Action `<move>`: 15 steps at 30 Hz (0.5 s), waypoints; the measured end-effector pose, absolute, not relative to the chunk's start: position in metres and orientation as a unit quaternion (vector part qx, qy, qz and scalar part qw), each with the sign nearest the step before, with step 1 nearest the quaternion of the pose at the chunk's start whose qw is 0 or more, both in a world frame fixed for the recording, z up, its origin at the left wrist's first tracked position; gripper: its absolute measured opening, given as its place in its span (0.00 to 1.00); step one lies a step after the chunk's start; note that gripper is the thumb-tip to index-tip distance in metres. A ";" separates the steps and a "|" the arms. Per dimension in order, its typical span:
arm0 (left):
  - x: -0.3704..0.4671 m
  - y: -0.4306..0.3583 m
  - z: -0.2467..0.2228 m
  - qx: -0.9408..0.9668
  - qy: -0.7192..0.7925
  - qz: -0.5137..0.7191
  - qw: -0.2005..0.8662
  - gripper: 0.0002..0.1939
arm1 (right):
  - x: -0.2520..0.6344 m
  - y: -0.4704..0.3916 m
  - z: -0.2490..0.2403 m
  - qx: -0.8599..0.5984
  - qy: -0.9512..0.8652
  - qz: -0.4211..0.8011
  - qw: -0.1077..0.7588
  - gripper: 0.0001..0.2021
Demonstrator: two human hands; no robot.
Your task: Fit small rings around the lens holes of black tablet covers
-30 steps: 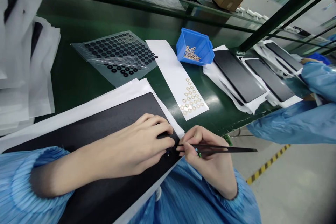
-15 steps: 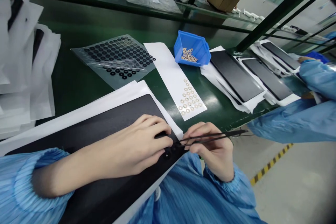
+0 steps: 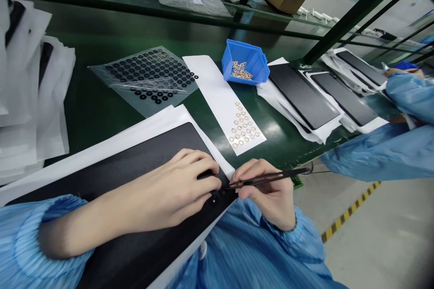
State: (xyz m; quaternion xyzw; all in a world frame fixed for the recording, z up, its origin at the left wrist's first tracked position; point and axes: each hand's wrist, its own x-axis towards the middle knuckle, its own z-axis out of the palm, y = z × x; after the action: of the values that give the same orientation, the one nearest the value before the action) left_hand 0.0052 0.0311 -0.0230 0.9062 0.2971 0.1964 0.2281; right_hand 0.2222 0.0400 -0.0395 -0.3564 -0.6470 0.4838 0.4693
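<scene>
My left hand rests palm down on a large black panel, fingers bent and apart, fingertips near its right end. Beside them sits a small round black part. In my right hand is a pair of dark tweezers, pinched between thumb and fingers. Its tips point left and reach the panel's corner close to my left fingertips. Whether anything is between the tips, I cannot make out. White sheeting lies under the panel.
Black rings on a clear sheet lie beyond the panel. Tan rings are on a white strip; more fill a blue bin. Wrapped panels lie right, near another person's sleeve. White-wrapped pieces stand left.
My right hand has moved slightly left with the tweezers, whose arms are now closer together. My left hand stays on the panel. The view has shifted slightly.
</scene>
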 end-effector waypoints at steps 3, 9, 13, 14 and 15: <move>0.005 0.031 -0.023 0.904 0.297 0.199 0.232 0.09 | 0.220 0.040 -0.043 -0.352 -0.641 0.479 0.485 0.11; 0.006 0.030 -0.023 0.901 0.301 0.193 0.245 0.10 | 0.225 0.037 -0.049 -0.315 -0.621 0.501 0.513 0.09; 0.005 0.030 -0.024 0.899 0.302 0.189 0.256 0.10 | 0.240 0.084 -0.025 -0.346 -0.665 0.376 0.545 0.10; 0.005 0.030 -0.024 0.898 0.302 0.188 0.257 0.10 | 0.243 0.107 -0.017 -0.371 -0.678 0.315 0.550 0.11; 0.005 0.030 -0.024 0.899 0.302 0.187 0.256 0.10 | 0.246 0.132 -0.009 -0.399 -0.681 0.266 0.553 0.12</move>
State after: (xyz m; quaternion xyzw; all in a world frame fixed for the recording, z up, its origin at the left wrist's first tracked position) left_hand 0.0046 0.0297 -0.0235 0.8987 0.3024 0.1874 0.2564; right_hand 0.2461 0.1318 -0.0091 -0.3995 -0.6813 0.2656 0.5530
